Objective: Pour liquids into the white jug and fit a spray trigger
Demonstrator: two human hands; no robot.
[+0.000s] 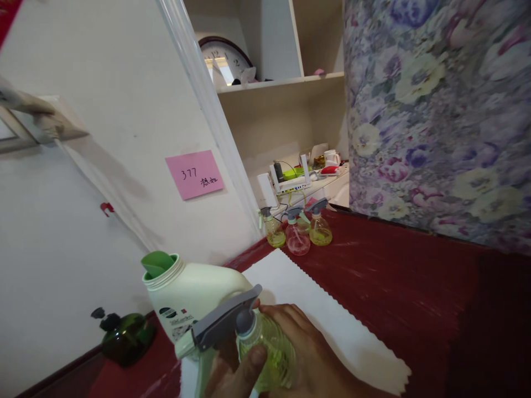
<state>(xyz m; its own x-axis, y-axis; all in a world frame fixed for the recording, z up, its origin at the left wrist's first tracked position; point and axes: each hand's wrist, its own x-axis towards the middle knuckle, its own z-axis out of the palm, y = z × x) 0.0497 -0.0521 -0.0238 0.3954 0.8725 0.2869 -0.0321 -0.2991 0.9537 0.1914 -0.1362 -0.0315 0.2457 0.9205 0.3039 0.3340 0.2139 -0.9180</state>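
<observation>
My right hand (307, 359) comes in from the bottom edge and is closed around a clear spray bottle (269, 354) of yellow-green liquid. The bottle's grey trigger head (224, 323) points left. Thumb and fingers wrap the bottle's body just above a white cloth (332, 320) spread on the red tabletop (415, 287). Right behind the trigger stands a white jug (191, 293) with an open green spout, uncapped. My left hand does not appear anywhere.
Three small spray bottles (297, 235) stand together at the table's far edge. A dark green bottle (124, 337) sits by the white wall, which carries a pink note (194, 174). Floral fabric (435, 110) hangs on the right. Shelves behind hold a clock (226, 58) and a router (290, 177).
</observation>
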